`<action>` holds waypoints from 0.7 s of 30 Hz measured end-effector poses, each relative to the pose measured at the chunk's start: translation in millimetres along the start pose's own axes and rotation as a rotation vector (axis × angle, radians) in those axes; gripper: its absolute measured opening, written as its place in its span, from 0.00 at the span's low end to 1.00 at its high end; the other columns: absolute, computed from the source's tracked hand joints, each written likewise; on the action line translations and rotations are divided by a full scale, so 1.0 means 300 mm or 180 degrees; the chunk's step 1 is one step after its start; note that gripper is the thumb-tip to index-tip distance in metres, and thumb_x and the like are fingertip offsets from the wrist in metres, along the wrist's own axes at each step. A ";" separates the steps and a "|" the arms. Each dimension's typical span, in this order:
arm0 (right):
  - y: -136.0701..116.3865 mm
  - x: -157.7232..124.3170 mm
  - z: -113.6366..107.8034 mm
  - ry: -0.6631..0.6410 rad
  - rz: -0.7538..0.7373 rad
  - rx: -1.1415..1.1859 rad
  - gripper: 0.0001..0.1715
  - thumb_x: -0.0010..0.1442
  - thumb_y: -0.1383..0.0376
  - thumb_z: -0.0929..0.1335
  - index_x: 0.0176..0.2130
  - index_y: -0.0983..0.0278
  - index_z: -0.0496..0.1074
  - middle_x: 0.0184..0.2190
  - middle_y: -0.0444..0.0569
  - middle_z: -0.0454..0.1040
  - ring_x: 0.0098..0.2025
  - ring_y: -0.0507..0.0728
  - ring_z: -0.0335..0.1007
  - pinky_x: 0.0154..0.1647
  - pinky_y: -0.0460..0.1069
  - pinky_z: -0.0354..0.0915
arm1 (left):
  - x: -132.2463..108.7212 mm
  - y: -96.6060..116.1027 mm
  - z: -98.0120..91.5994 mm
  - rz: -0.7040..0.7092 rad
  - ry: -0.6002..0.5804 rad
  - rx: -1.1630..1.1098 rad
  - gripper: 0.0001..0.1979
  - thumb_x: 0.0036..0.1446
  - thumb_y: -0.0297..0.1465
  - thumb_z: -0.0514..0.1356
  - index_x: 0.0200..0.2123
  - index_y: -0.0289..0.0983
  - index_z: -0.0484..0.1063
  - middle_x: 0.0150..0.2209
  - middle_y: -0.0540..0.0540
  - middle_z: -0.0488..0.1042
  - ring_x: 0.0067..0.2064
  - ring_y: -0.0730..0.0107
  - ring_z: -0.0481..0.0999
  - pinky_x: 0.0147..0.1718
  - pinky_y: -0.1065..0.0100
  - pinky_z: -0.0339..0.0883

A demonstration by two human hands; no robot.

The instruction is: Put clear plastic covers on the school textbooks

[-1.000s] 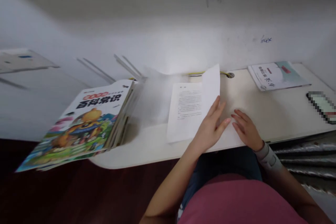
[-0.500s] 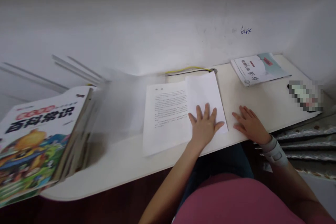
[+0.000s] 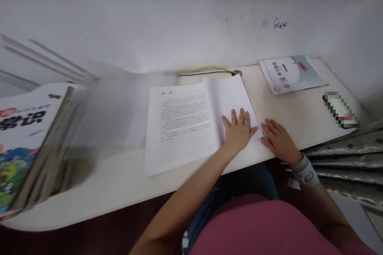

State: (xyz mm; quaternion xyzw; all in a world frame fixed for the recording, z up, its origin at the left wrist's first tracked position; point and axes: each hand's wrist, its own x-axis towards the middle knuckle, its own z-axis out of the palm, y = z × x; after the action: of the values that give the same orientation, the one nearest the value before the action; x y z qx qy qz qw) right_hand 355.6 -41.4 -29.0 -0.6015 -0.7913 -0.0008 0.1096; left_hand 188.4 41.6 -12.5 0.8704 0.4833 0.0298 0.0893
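Observation:
An open book (image 3: 179, 127) lies on the white desk (image 3: 119, 183), its left page printed with lines of text and its right page blank. My left hand (image 3: 239, 129) rests palm down on the blank page with its fingers spread. Just right of the book, my right hand (image 3: 278, 139) lies flat on the desk, fingers stretched out near the page's lower right corner. A grey band circles my right wrist. Neither hand grips anything.
A stack of books (image 3: 32, 147) with a colourful cover stands at the left, beside a hazy translucent sheet (image 3: 119, 107). A booklet (image 3: 291, 73) and a blurred-out phone-like object (image 3: 341, 109) lie at the right. A yellow cable (image 3: 206, 67) runs along the wall.
My left hand has slid right across the blank page, baring more of it near the fold. My right hand is now closer to the book's edge. The view has shifted right.

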 end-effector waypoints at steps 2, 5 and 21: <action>0.002 -0.001 0.004 0.0008 0.0014 0.0030 0.33 0.65 0.54 0.56 0.61 0.71 0.57 0.63 0.61 0.56 0.65 0.64 0.47 0.61 0.60 0.55 | 0.001 0.001 0.002 -0.0017 -0.0017 -0.0013 0.32 0.62 0.45 0.47 0.64 0.33 0.51 0.66 0.35 0.47 0.66 0.35 0.41 0.56 0.29 0.37; 0.005 -0.003 0.010 0.0033 0.0021 0.0083 0.34 0.65 0.54 0.56 0.62 0.73 0.55 0.63 0.63 0.56 0.66 0.64 0.47 0.62 0.60 0.54 | 0.006 0.001 -0.002 0.0001 -0.0115 -0.0053 0.36 0.61 0.48 0.48 0.64 0.30 0.50 0.67 0.34 0.45 0.65 0.32 0.40 0.55 0.29 0.37; 0.027 -0.012 0.050 0.0190 0.0028 0.0248 0.39 0.65 0.51 0.56 0.66 0.71 0.44 0.63 0.64 0.54 0.66 0.63 0.47 0.62 0.61 0.53 | 0.002 0.046 0.025 0.0239 -0.0242 0.0237 0.41 0.60 0.53 0.38 0.66 0.28 0.45 0.67 0.35 0.42 0.66 0.35 0.38 0.58 0.34 0.38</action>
State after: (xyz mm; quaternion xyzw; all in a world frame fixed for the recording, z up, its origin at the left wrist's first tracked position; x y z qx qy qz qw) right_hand 361.6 -40.5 -45.3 -0.6000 -0.7845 0.0126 0.1565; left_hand 201.3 34.1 -17.4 0.8911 0.4474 -0.0180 0.0740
